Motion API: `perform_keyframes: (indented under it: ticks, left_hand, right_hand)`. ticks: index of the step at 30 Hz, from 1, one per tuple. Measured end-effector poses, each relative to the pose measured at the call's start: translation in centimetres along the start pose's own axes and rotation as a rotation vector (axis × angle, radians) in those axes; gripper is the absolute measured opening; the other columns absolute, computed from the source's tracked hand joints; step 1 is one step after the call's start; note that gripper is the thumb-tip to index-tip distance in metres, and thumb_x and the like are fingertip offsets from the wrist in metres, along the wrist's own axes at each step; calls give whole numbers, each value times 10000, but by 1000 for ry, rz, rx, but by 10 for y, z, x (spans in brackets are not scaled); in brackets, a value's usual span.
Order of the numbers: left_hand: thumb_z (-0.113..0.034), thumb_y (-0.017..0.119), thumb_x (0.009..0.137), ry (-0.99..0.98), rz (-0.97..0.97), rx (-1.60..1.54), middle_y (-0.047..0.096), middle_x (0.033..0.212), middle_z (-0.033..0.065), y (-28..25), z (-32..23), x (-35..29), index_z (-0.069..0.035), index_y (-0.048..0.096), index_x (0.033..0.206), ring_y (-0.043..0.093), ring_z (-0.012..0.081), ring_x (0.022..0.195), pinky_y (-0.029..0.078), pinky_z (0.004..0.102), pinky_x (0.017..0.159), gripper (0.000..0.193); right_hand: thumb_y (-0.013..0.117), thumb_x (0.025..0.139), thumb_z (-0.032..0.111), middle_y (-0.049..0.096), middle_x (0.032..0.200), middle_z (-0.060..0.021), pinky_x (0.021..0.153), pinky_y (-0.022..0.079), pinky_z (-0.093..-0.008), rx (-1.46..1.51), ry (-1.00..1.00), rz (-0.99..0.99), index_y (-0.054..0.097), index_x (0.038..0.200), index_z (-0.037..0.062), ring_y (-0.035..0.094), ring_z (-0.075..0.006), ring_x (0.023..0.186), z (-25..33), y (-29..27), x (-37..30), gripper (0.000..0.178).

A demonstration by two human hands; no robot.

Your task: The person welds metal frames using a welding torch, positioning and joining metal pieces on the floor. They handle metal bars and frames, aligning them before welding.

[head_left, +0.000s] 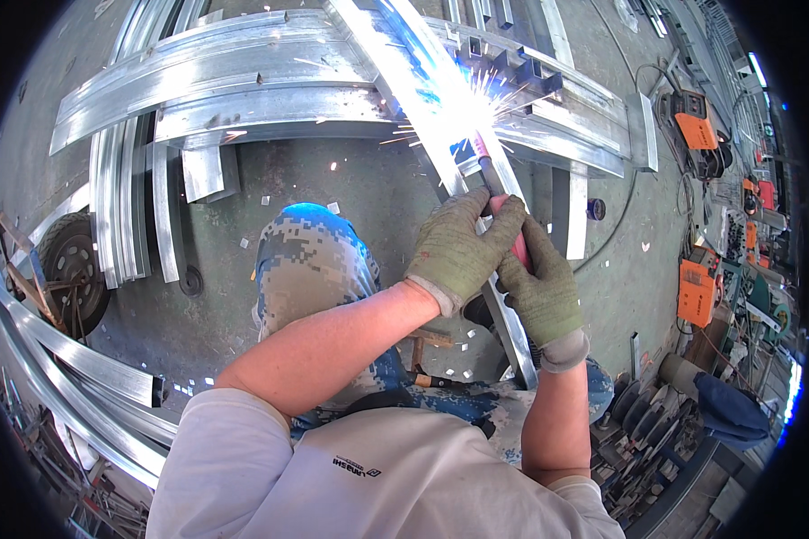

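Both my hands wear olive-green work gloves and are closed around a welding torch (520, 251) with a reddish handle. My left hand (466, 244) grips it at the front, close to the metal channel below. My right hand (545, 289) wraps the handle just behind and to the right. From the torch's tip a blinding white arc with flying sparks burns on a long galvanized steel channel (430, 85), which runs diagonally from the far edge toward my knee. Glare hides the weld spot itself.
More galvanized profiles (270, 67) lie crosswise under the channel. Short dark square-tube pieces (535, 72) stand beyond the arc. Orange welding machines (697, 287) and cables are at the right. A wheel (70, 269) and long metal profiles (99, 359) lie left; metal scraps dot the floor.
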State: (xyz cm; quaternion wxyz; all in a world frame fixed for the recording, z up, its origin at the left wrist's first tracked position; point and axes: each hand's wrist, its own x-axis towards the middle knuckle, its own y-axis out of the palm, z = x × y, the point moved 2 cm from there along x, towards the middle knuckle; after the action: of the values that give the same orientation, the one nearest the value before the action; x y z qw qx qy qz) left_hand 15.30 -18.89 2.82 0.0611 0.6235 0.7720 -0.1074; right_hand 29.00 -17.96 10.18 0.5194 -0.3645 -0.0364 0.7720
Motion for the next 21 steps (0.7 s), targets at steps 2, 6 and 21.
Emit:
perform_keyframes:
  ticks: [2,6,21]
  left_hand:
    - [-445,665,1038,-12,28,-10,720,941,219,-1,-2,-1,29,726,1141,709,316,861,538,438,806,489]
    - [-446,666,1036,-11,55,-14,720,957,216,-2,-5,-1,25,728,1135,704,316,853,538,440,801,485]
    - [-431,682,1030,-89,68,-136,742,977,183,0,-2,-2,33,732,1170,697,226,890,541,373,810,487]
  right_hand:
    - [685,1036,178,711,1285,-163,978,539,-327,-21,85,4,517,1559,48,668,-180,1150,7,-1,-2,565]
    - [684,1031,184,724,1253,-167,957,545,-333,-48,0,-22,519,1559,59,680,-188,1121,0,0,-1,568]
    - [708,1021,189,701,1099,-79,684,518,-269,181,82,101,505,1579,68,651,-103,799,17,-5,-8,606]
